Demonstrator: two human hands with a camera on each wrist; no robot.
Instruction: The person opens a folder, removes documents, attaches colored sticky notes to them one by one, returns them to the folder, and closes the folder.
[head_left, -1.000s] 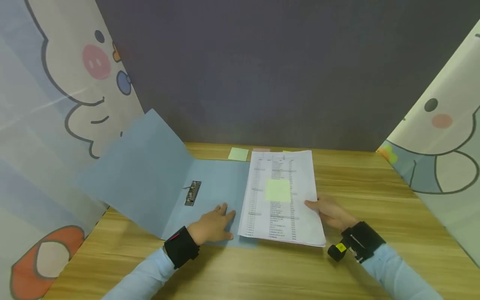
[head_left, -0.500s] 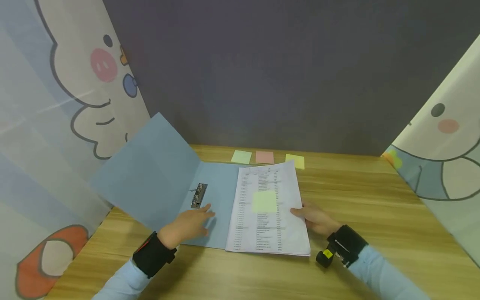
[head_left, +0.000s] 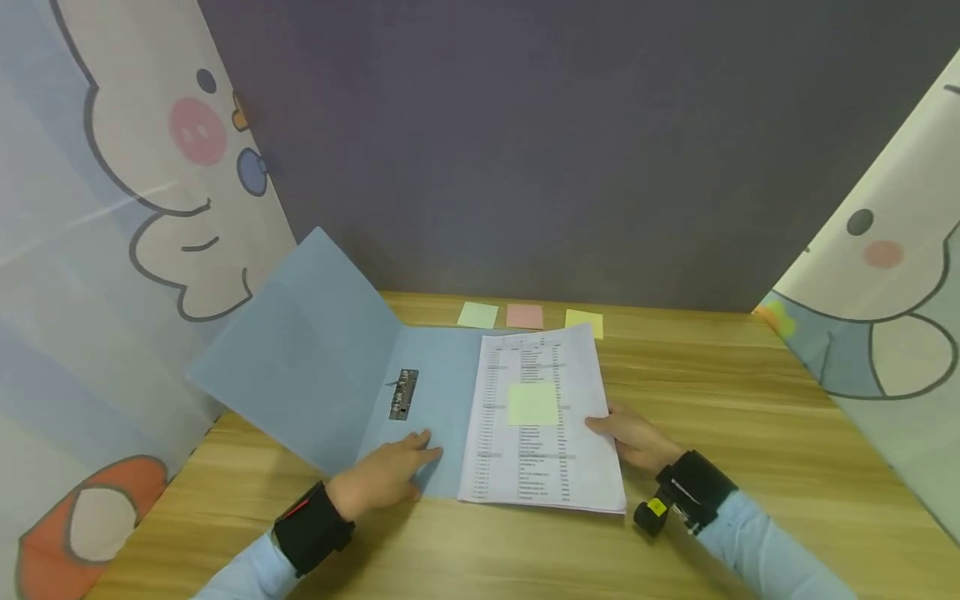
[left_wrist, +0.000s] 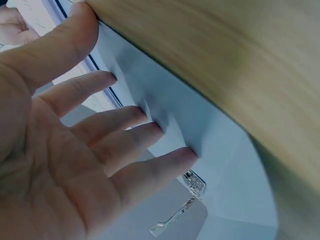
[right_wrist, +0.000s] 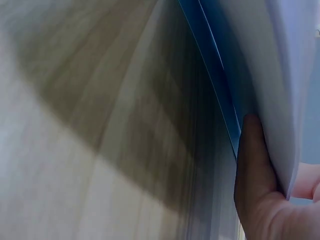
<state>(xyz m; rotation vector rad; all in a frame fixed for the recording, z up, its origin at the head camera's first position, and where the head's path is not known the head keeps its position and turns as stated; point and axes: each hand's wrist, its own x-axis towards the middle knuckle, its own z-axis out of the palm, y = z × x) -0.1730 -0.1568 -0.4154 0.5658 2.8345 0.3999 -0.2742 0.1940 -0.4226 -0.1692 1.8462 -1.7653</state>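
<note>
A blue file folder (head_left: 300,350) lies with its cover raised to the left and a metal clip (head_left: 403,394) on its inner base. Over the base's right part is a stack of printed papers (head_left: 540,458), bearing a pale yellow-green sticky note (head_left: 533,404). My right hand (head_left: 636,437) pinches the stack's right edge, thumb on top; in the right wrist view its fingers (right_wrist: 255,160) are under the sheets. My left hand (head_left: 382,475) rests on the folder base near the front edge, with fingers (left_wrist: 155,170) spread and fingertips touching the blue surface.
Behind the folder, a green sticky note (head_left: 477,315), a pink one (head_left: 524,316) and a yellow one (head_left: 584,322) lie in a row on the wooden table (head_left: 720,392). A dark panel (head_left: 487,150) stands at the back, with cartoon-printed sheets at both sides.
The papers have shifted left and toward me over the folder, uncovering the pink and yellow notes. My left hand has moved left along the folder base, away from the papers.
</note>
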